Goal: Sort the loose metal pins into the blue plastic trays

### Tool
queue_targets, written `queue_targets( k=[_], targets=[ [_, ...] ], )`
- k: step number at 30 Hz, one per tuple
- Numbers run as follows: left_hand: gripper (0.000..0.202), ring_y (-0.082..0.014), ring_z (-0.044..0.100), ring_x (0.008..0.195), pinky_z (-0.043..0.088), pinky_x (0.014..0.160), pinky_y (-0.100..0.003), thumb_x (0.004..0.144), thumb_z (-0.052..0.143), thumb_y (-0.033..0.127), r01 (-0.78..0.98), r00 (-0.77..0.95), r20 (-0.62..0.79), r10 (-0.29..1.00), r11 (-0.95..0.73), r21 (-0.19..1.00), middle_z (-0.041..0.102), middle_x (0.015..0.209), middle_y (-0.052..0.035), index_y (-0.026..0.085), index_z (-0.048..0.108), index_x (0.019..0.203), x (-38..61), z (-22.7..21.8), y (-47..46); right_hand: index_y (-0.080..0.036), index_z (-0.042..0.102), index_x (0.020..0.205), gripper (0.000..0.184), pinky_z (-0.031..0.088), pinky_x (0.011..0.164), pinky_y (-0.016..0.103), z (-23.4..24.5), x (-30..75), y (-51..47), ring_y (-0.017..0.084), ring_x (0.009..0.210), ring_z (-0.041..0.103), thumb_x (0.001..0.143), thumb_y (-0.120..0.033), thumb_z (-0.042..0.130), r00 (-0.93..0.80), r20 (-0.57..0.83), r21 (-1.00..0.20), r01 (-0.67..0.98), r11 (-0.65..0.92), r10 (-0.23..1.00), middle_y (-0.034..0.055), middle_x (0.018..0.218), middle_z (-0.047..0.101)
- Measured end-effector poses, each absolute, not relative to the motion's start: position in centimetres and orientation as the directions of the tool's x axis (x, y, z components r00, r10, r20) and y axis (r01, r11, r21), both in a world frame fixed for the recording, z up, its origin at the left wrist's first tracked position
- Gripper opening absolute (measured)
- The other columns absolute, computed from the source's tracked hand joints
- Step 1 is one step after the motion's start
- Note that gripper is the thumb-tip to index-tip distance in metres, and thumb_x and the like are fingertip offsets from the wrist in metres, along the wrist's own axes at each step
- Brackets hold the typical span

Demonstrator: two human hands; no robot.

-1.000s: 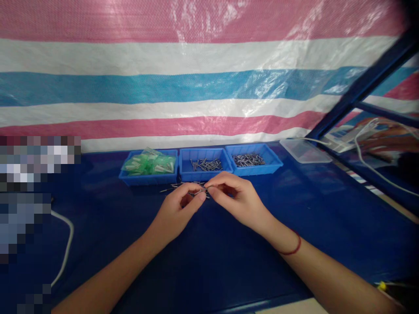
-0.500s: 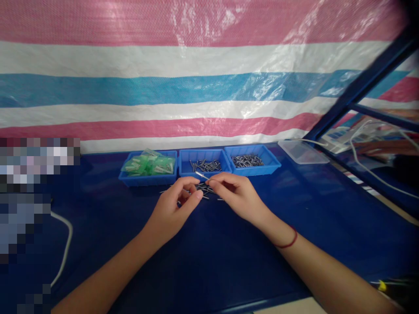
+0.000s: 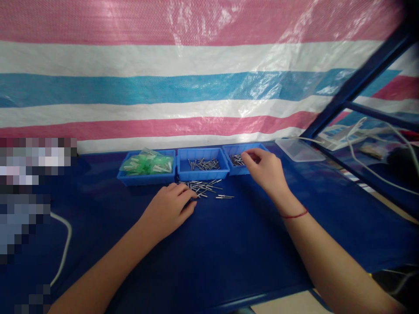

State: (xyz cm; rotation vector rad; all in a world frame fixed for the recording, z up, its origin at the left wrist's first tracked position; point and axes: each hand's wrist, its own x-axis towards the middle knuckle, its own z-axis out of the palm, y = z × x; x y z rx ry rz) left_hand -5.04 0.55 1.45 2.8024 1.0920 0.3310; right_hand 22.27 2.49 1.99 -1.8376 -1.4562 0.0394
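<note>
My left hand (image 3: pixel 172 205) rests at the left end of a loose pile of blind rivets (image 3: pixel 204 186) on the blue table (image 3: pixel 203 257). Its fingers are loosely bent, with the thumb apart from them. My right hand (image 3: pixel 268 170) is over the right blue bin (image 3: pixel 236 169), which has more rivets (image 3: pixel 236 160) in it. Thumb and fingers are curled together there; what they hold, if anything, is hidden. Two loose rivets (image 3: pixel 224 197) lie right of the pile. Behind the pile stands the middle blue bin (image 3: pixel 203 176), partly filled with rivets (image 3: pixel 204 164).
The left blue bin (image 3: pixel 147 179) holds green bags (image 3: pixel 144 163) with light pieces inside. A clear plastic lid (image 3: pixel 299 150) lies right of the bins. White cables (image 3: pixel 67 237) run at both sides. A blue metal frame (image 3: pixel 340 102) rises at right, before a striped sheet (image 3: pixel 196 89).
My right hand has moved right, from above the pile to the right bin; the rivet it pinched is out of sight. My left hand has lowered onto the pile's edge.
</note>
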Motion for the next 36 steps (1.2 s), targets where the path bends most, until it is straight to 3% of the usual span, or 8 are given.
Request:
queue_targets(
  k=[7, 12, 17, 20, 24, 30, 36],
  targets=[
    [0.022, -0.0230, 0.057, 0.097, 0.043, 0.084, -0.037, 0.092, 0.052, 0.028, 0.713, 0.681, 0.122, 0.722, -0.692, 0.112, 0.064, 0.108, -0.0072, 0.020, 0.065, 0.108, -5.0, 1.4, 0.3, -0.016, 0.070, 0.075, 0.025, 0.039, 0.061, 0.027, 2.2, 19.9, 1.4, 0.015, 0.061, 0.057, 0.084, -0.031, 0.053, 0.181, 0.445, -0.607, 0.781, 0.146, 0.877, 0.0028, 0.069, 0.068],
    [0.023, -0.0229, 0.057, 0.094, 0.039, 0.080, -0.037, 0.092, 0.053, 0.039, 0.787, 0.563, 0.217, 0.798, -0.597, 0.154, 0.065, 0.103, -0.0042, 0.022, 0.066, 0.100, -4.0, 0.3, -0.1, -0.017, 0.069, 0.074, 0.022, 0.039, 0.062, 0.027, 2.1, 18.3, 0.6, 0.015, 0.060, 0.055, 0.085, -0.027, 0.054, 0.068, 0.479, -0.586, 0.767, 0.261, 0.875, 0.0019, 0.069, 0.067],
    [0.018, -0.0205, 0.057, 0.088, 0.035, 0.075, -0.035, 0.094, 0.050, 0.031, 0.813, 0.502, 0.283, 0.818, -0.557, 0.168, 0.065, 0.097, -0.0030, 0.024, 0.066, 0.098, -3.5, -0.6, -0.1, -0.018, 0.069, 0.075, 0.021, 0.042, 0.068, 0.030, 1.9, 17.1, -0.2, 0.017, 0.067, 0.057, 0.086, -0.026, 0.053, -0.036, 0.489, -0.570, 0.743, 0.350, 0.872, 0.0027, 0.072, 0.067],
    [0.017, -0.0205, 0.056, 0.088, 0.035, 0.076, -0.035, 0.094, 0.049, 0.030, 0.795, 0.460, 0.323, 0.827, -0.546, 0.263, 0.065, 0.094, -0.0026, 0.022, 0.065, 0.094, -3.7, -0.5, 0.2, -0.018, 0.069, 0.077, 0.018, 0.044, 0.072, 0.032, 1.8, 16.9, -0.3, 0.018, 0.071, 0.059, 0.085, -0.021, 0.053, -0.101, 0.466, -0.559, 0.736, 0.381, 0.879, 0.0037, 0.074, 0.068],
    [0.016, -0.0185, 0.056, 0.084, 0.039, 0.076, -0.033, 0.094, 0.048, 0.029, 0.694, 0.394, 0.379, 0.837, -0.541, 0.475, 0.064, 0.088, -0.0024, 0.020, 0.061, 0.090, -3.8, 0.0, 0.2, -0.017, 0.070, 0.092, 0.017, 0.045, 0.079, 0.037, 1.5, 16.8, -0.2, 0.021, 0.078, 0.060, 0.079, -0.016, 0.059, -0.204, 0.392, -0.535, 0.743, 0.403, 0.897, 0.0053, 0.080, 0.068],
    [0.014, -0.0164, 0.058, 0.080, 0.044, 0.072, -0.029, 0.093, 0.047, 0.028, 0.563, 0.337, 0.382, 0.860, -0.510, 0.650, 0.063, 0.086, -0.0025, 0.019, 0.057, 0.090, -3.1, 0.2, -0.7, -0.019, 0.071, 0.088, 0.011, 0.047, 0.068, 0.028, 1.6, 15.0, -1.2, 0.015, 0.074, 0.061, 0.083, -0.026, 0.063, -0.217, 0.316, -0.810, 0.445, 0.381, 0.924, 0.0034, 0.084, 0.070],
    [0.014, -0.0161, 0.058, 0.078, 0.044, 0.072, -0.029, 0.093, 0.047, 0.028, 0.540, 0.326, 0.390, 0.861, -0.509, 0.670, 0.062, 0.084, -0.0023, 0.019, 0.057, 0.092, -3.0, 0.0, -0.8, -0.019, 0.070, 0.084, 0.013, 0.047, 0.065, 0.029, 1.2, 14.3, -1.6, 0.016, 0.072, 0.061, 0.082, -0.030, 0.065, -0.077, 0.306, -0.902, 0.296, 0.315, 0.949, 0.0044, 0.085, 0.071]
  ],
)
